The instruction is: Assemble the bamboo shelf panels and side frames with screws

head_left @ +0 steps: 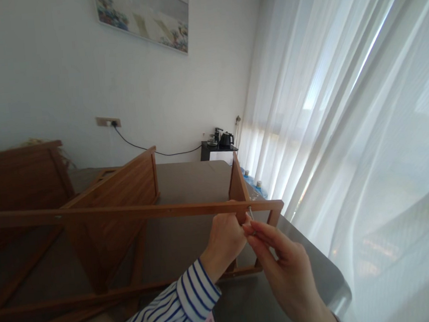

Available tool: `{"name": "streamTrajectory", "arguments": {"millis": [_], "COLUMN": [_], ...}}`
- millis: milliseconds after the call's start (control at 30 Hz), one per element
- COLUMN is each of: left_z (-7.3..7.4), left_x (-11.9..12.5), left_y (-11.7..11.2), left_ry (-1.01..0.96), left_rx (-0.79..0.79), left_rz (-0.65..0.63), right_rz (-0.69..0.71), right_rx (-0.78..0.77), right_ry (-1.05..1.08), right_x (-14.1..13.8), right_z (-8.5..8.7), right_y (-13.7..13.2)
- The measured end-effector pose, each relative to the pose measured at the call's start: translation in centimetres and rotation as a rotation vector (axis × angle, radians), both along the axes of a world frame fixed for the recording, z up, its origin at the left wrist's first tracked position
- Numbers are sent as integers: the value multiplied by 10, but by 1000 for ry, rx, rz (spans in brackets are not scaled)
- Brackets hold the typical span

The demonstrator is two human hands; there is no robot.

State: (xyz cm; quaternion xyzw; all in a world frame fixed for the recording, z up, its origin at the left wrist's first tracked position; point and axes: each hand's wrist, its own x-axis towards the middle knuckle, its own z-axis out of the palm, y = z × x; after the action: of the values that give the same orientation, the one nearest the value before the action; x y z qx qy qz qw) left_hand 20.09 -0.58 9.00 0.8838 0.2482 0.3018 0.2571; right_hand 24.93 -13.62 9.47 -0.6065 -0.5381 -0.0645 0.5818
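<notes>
A brown wooden rack [188, 209] with slatted shelves lies on its side on a grey table. My left hand [224, 235], in a blue-and-white striped sleeve, is closed around the rack at its right end shelf [237, 179], just below the upper rail. Part of its fingers is hidden behind the wood. My right hand [287, 262] pinches a thin metal rod [251, 213], which looks like a hex key, between thumb and index finger. The rod's upper end meets the underside of the rail near the shelf joint. Both hands' fingertips come close together there.
The grey table [316, 252] ends on the right beside white curtains [346, 119]. A black kettle [226, 140] stands on a small cabinet at the back, with blue-tinted water bottles [260, 189] near it. A cable [138, 146] runs along the wall to a socket.
</notes>
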Motion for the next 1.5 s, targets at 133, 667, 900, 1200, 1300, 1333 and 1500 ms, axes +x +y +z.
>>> {"name": "streamTrajectory", "arguments": {"millis": [133,667,900,1200,1300,1333,1500], "left_z": [3,10,9,6,6,5,3], "left_x": [-1,-1,-2,0,0,0,-1], "left_y": [-1,-7,-5,-5,-5,-5,-2], "left_ry": [7,58,36,3,-3,-9,-3], "left_rx": [-10,-21,-45,-10,-7,-9,-32], "left_rz": [-10,63,40,73,68,72,45], "right_rz": [-21,-6,44,-183,-266,-286,-219], "right_rx": [-49,95,145,16,-15,-9,-9], "right_ry": [-237,370,351,-828,-924,-898,-354], "right_x": [11,-8,-8,23,21,18,-8], "right_z": [6,9,-3,8,11,11,3], "right_y": [-5,4,3,-13,-15,-14,-1]}}
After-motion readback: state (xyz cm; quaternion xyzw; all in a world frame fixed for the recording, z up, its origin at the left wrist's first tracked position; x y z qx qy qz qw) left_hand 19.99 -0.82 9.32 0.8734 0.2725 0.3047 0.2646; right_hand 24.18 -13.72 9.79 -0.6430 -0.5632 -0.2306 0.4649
